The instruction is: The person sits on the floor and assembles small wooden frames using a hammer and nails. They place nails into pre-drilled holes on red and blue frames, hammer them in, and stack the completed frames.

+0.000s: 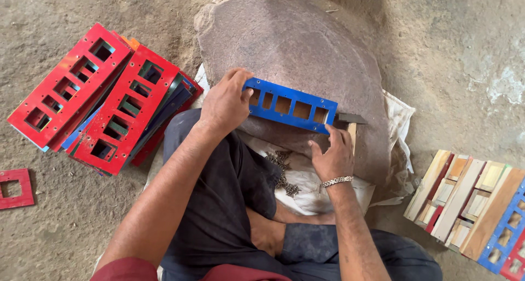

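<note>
Blue slotted plate (290,105), centre frame, on flat stone (306,45). Left hand (225,103) clamped on left end; right hand (332,156) pinching lower right edge, fingers closed. Probably stiff, light, thin. Best gripped at ends.

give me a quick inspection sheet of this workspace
surface: large flat stone on a dirt floor
job's things: blue plate with square cut-outs on the stone; hammer at its right end
clutter: stack of red plates; small red frame; wooden boxes; screws on white cloth
grippers: left hand grips the plate's left end; right hand touches its right end
cables: nothing seen
surroundings: bare ground
</note>
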